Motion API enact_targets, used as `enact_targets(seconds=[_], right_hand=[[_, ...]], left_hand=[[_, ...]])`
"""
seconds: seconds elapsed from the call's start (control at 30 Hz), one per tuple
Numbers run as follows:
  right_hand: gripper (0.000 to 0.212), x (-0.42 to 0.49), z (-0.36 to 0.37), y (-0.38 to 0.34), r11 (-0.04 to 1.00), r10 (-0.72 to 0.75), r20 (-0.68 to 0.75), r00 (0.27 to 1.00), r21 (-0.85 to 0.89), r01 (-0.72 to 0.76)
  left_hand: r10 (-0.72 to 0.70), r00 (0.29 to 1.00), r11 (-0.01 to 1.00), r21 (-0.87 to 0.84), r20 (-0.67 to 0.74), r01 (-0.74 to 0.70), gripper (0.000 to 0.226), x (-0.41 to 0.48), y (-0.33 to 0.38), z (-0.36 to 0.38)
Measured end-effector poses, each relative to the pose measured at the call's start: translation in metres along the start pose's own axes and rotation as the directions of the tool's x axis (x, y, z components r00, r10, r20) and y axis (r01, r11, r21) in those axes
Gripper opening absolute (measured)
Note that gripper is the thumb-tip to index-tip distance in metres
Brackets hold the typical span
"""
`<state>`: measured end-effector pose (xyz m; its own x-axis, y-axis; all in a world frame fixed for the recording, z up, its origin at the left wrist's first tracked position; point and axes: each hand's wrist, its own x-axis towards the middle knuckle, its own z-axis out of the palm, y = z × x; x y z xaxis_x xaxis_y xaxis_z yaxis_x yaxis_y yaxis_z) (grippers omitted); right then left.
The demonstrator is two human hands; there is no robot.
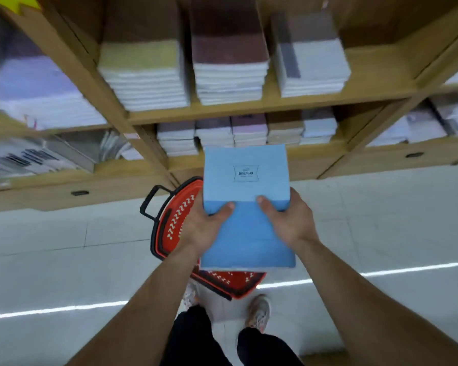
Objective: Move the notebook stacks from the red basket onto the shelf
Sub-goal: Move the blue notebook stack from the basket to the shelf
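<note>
A stack of light blue notebooks (246,180) is held up in front of me, above the red basket (177,220) on the floor. My left hand (204,225) grips its left edge, thumb on the top cover. My right hand (286,217) grips the right edge the same way. The stack hides most of the basket's inside. Ahead stands the wooden shelf (249,112), with several notebook stacks on its upper board and smaller ones on the lower board.
The basket's black handle (151,202) sticks out to the left. Neighbouring shelf bays left and right hold more paper goods. A drawer front (80,192) runs below the shelf. My feet (259,310) stand on pale floor tiles just behind the basket.
</note>
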<state>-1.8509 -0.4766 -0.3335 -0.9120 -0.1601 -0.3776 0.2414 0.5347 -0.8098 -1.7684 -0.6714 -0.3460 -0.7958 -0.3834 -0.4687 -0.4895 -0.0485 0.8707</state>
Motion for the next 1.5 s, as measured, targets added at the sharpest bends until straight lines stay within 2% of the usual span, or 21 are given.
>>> enact_targets(seconds=[0.13,0.23,0.4,0.57,0.67,0.8,0.87,1.0,1.13,1.27,1.4,1.5], right_hand=[[0.046,-0.019,-0.059,-0.063,0.998,-0.056,-0.014,0.998,0.013,0.056],[0.044,-0.028,-0.088,-0.09,0.996,-0.087,-0.054,0.995,0.017,0.088],[0.043,-0.02,-0.115,-0.117,0.994,-0.077,-0.133,0.988,0.062,0.086],[0.05,0.005,-0.137,-0.119,0.992,-0.068,-0.14,0.988,0.096,0.082],[0.062,0.035,-0.157,-0.123,0.995,-0.079,-0.112,0.991,0.056,0.086],[0.052,0.084,-0.18,-0.119,0.994,-0.086,-0.084,0.993,0.066,0.092],[0.055,0.111,-0.195,-0.117,0.993,-0.102,-0.066,0.993,0.056,0.106],[0.045,0.164,-0.228,-0.117,0.992,-0.115,-0.015,0.993,0.046,0.115],[0.061,0.224,-0.25,-0.114,0.99,-0.139,0.003,0.99,-0.006,0.139],[0.058,0.289,-0.246,-0.12,0.99,-0.131,0.065,0.989,0.056,0.127],[0.043,0.334,-0.233,-0.128,0.984,-0.119,0.129,0.984,0.147,0.1],[0.038,0.353,-0.226,-0.132,0.981,-0.142,0.129,0.981,0.15,0.122]], left_hand=[[0.034,0.999,0.998,-0.048,-0.001,-0.034,0.053,-0.031,0.075,0.014],[0.073,0.996,0.997,-0.027,0.048,-0.072,0.063,-0.035,0.119,0.024],[0.14,0.985,0.99,0.011,0.103,-0.142,0.057,-0.018,0.167,0.037],[0.129,0.982,0.991,0.01,0.141,-0.132,0.057,0.006,0.185,0.058],[0.128,0.986,0.992,-0.016,0.104,-0.127,0.061,0.023,0.199,0.078],[0.099,0.993,0.995,-0.032,0.059,-0.098,0.069,0.059,0.21,0.113],[0.083,0.996,0.995,-0.049,0.015,-0.082,0.063,0.074,0.216,0.135],[0.068,0.995,0.991,-0.111,-0.067,-0.075,0.053,0.099,0.233,0.181],[0.017,0.994,0.995,-0.093,-0.105,-0.026,0.05,0.134,0.253,0.212],[0.016,0.984,0.979,-0.196,-0.177,-0.051,0.023,0.176,0.273,0.221],[0.011,0.981,0.973,-0.225,-0.192,-0.055,0.04,0.213,0.289,0.215],[0.09,0.969,0.987,-0.11,-0.232,-0.118,0.05,0.232,0.286,0.211]])
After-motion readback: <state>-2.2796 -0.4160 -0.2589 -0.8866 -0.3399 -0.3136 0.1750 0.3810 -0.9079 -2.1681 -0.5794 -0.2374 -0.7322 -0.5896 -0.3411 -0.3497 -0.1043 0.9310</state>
